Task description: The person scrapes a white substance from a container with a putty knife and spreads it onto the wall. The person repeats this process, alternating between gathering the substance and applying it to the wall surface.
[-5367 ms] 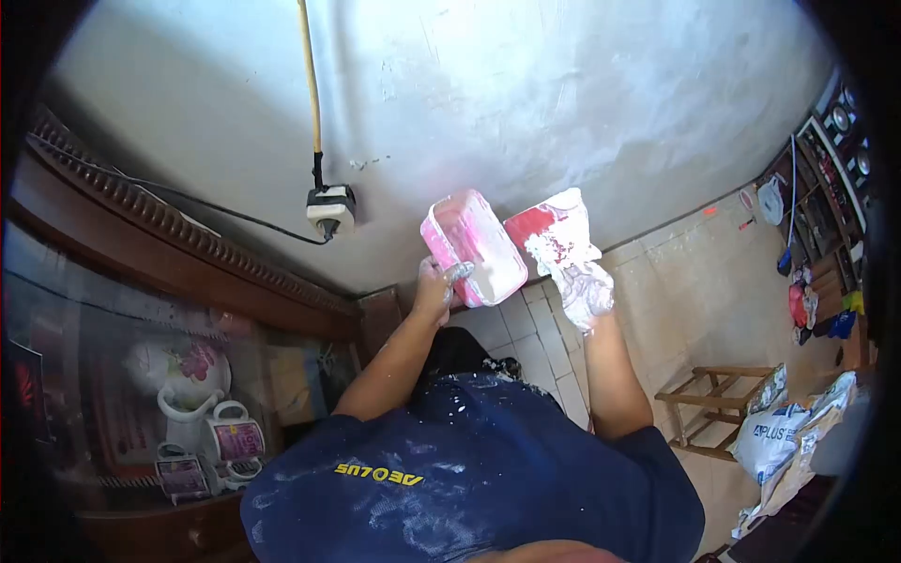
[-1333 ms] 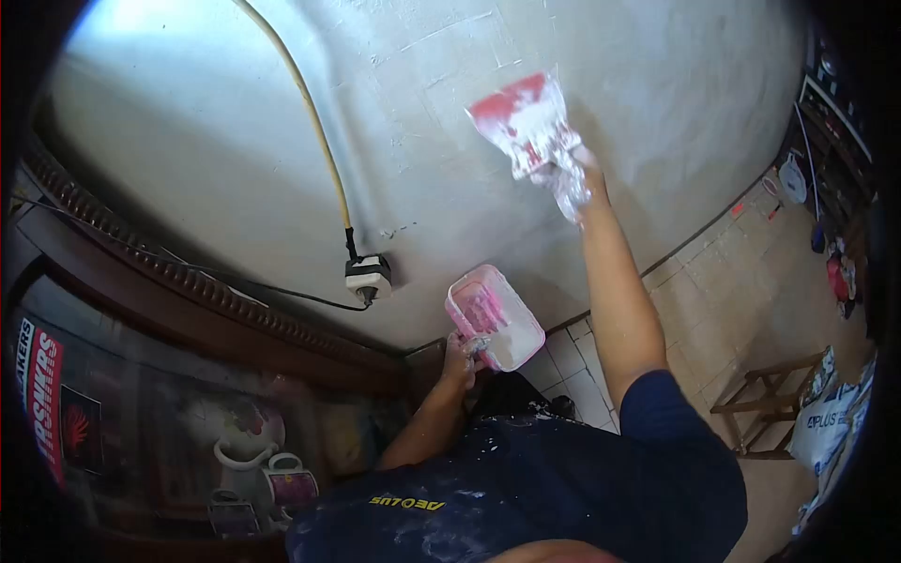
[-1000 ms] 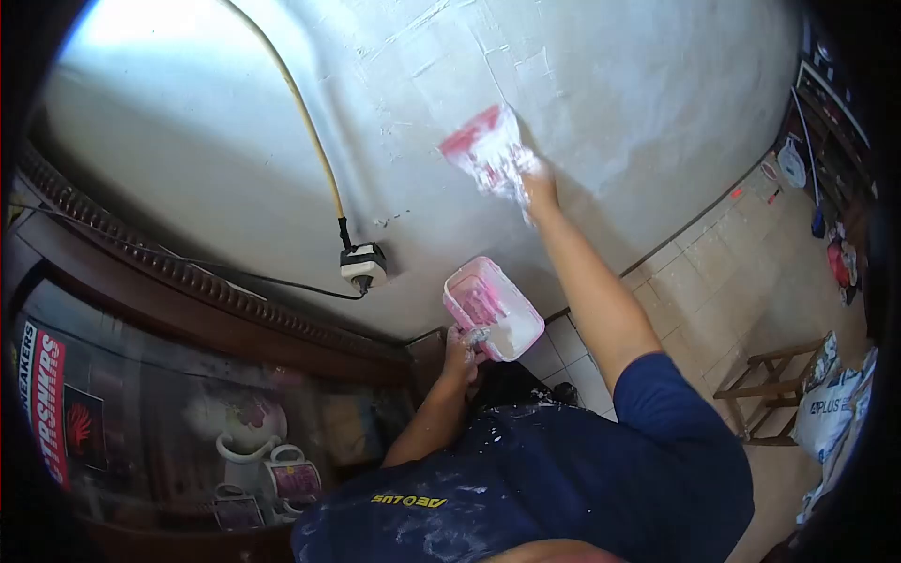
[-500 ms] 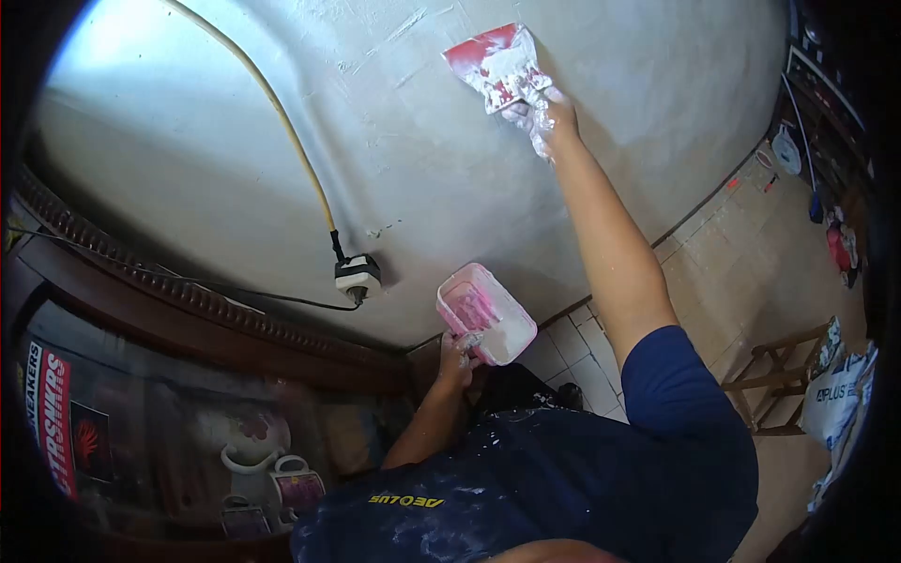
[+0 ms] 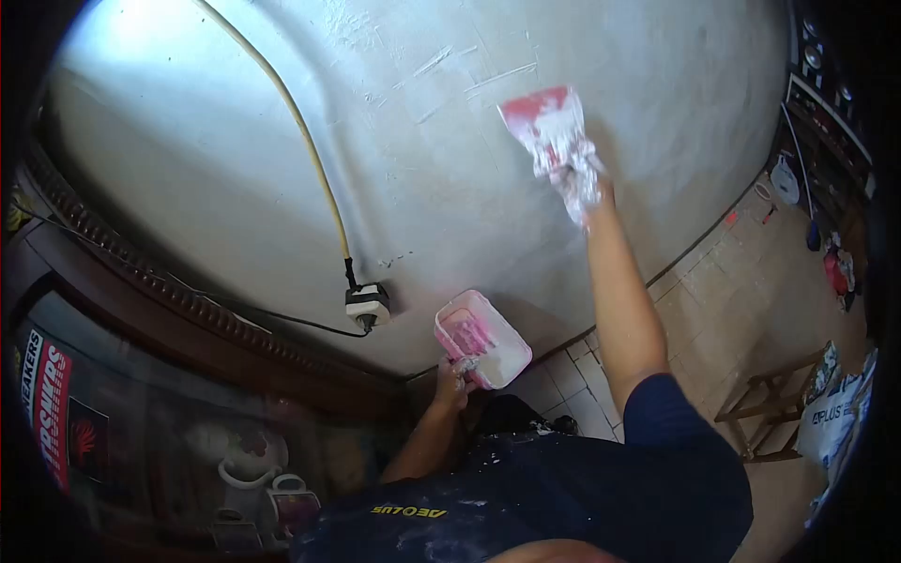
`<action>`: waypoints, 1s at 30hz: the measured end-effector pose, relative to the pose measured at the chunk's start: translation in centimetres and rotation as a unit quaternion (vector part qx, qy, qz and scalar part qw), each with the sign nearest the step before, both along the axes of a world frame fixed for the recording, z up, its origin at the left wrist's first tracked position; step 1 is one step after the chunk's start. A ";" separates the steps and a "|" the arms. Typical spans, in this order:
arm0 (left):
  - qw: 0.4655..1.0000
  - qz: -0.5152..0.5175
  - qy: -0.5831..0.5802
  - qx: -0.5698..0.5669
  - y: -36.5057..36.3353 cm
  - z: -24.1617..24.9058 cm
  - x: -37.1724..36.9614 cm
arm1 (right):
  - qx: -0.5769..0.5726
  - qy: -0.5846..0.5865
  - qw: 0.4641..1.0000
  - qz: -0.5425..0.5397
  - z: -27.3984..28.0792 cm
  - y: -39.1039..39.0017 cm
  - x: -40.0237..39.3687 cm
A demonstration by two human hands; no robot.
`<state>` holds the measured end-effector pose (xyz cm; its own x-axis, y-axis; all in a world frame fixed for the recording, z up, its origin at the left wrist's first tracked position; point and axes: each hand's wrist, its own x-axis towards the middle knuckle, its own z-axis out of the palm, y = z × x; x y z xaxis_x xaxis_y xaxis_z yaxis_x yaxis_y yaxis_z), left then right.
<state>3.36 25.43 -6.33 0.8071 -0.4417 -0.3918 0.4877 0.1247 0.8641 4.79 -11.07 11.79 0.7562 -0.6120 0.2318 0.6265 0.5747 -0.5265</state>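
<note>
A red putty knife [image 5: 542, 113], smeared with white putty, is gripped in my right hand [image 5: 580, 178]. Its wide blade is at the grey wall [image 5: 450, 159]; whether it touches cannot be made out. White putty coats my right fingers. Lower down, my left hand [image 5: 456, 375] holds a pink plastic tub [image 5: 484, 340] by its near left side. White putty lies in one end of the tub, and pink streaks show at the other. Rough white marks run across the wall left of the blade.
A yellowish cable [image 5: 305, 131] drops along the wall to a socket block [image 5: 367, 305]. Dark carved furniture with glass [image 5: 188, 394] stands at left. To the right are a wooden stool [image 5: 774, 403], a white sack [image 5: 835, 418] and floor tiles [image 5: 713, 291].
My right hand and the putty knife have moved down and to the right along the wall. The camera view has shifted slightly. My left hand still holds the tub.
</note>
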 end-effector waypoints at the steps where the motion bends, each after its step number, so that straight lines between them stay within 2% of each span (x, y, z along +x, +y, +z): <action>1: 1.000 0.022 -0.001 0.007 -0.2 -0.2 -0.1 | -0.058 -0.056 0.996 -0.025 5.2 -0.6 1.5; 2: 0.999 0.043 -0.004 0.013 -0.5 -0.3 -0.2 | -0.103 -0.064 0.991 -0.049 10.3 -0.3 1.9; 4: 0.999 0.028 -0.016 0.009 -0.8 -0.3 -0.3 | -0.094 -0.096 0.990 -0.031 17.0 -0.2 4.0; 5: 1.000 0.014 -0.022 0.009 -0.7 -0.3 -0.3 | -0.120 -0.091 0.989 -0.003 18.9 -0.4 5.1; 7: 1.000 0.014 -0.023 -0.011 -0.6 -0.7 -0.3 | -0.120 -0.040 0.991 -0.032 18.8 0.1 6.0; 8: 0.999 0.015 -0.019 -0.028 -0.5 -0.9 -0.3 | -0.114 0.000 0.992 -0.049 15.7 -0.7 7.4; 9: 0.999 0.016 -0.019 -0.032 -0.5 -0.5 -0.6 | -0.106 0.040 0.991 -0.066 10.1 -2.4 9.5; 10: 0.998 0.042 0.002 -0.045 -0.5 0.2 -0.9 | -0.105 0.089 0.986 -0.096 1.8 -4.4 12.3; 11: 0.996 0.067 0.024 -0.060 -0.5 0.4 -1.1 | -0.023 0.158 0.983 -0.096 -3.2 -1.9 9.6; 12: 0.995 0.069 0.027 -0.071 -0.3 0.1 -1.1 | -0.114 0.239 0.959 -0.096 -11.9 -2.2 9.1; 13: 0.996 0.069 0.019 -0.060 -0.1 -0.5 -0.8 | -0.018 0.181 0.982 -0.045 -15.5 0.8 5.2; 15: 0.996 0.073 0.010 -0.057 0.4 -1.4 -0.4 | 0.036 0.236 0.971 -0.005 -20.5 5.0 -0.4; 16: 0.997 0.065 -0.004 -0.038 0.7 -1.7 -0.2 | 0.179 0.196 0.961 0.080 -22.8 5.6 -1.2; 17: 0.998 0.056 -0.019 -0.018 0.6 -1.7 0.2 | 0.146 0.180 0.968 0.101 -22.5 6.5 -3.5; 18: 0.997 0.064 -0.014 -0.046 0.2 -0.5 -0.2 | 0.026 0.220 0.970 0.097 -22.4 6.3 -3.1; 19: 0.997 0.063 -0.018 -0.051 -0.1 0.3 -0.3 | 0.063 0.168 0.978 0.111 -17.8 6.5 -2.7; 20: 0.996 0.058 -0.009 -0.061 -0.4 1.0 -0.5 | 0.102 0.117 0.980 0.124 -9.2 7.5 -3.1; 21: 0.996 0.053 0.002 -0.068 -0.3 1.2 -0.7 | 0.081 0.117 0.988 0.061 -0.1 8.9 -4.4; 22: 0.997 0.050 0.006 -0.061 0.1 0.9 -1.1 | -0.094 0.006 0.993 0.064 3.2 4.2 -0.2; 23: 0.996 0.059 0.015 -0.068 -0.1 0.8 -1.0 | -0.138 0.031 0.990 -0.007 9.6 4.8 -0.1; 25: 0.995 0.065 0.021 -0.074 -0.6 0.2 -0.9 | -0.157 -0.109 0.982 0.011 17.6 3.8 3.1; 27: 0.997 0.023 -0.015 -0.069 -0.5 -0.6 -0.8 | -0.146 -0.079 0.986 -0.013 22.2 4.2 4.9; 29: 0.998 0.017 -0.027 -0.058 -0.3 -1.7 -0.6 | -0.168 0.004 0.985 -0.026 19.9 3.4 7.1; 30: 0.998 0.011 -0.038 -0.049 0.0 -2.3 -0.7 | -0.182 0.100 0.976 -0.062 15.9 2.9 8.4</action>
<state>2.68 25.45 -8.66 0.8428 -0.4564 -0.2852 0.4177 0.2205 0.8814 13.21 -8.20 27.71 0.7343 -0.6063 0.3053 0.5425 0.2537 -0.8009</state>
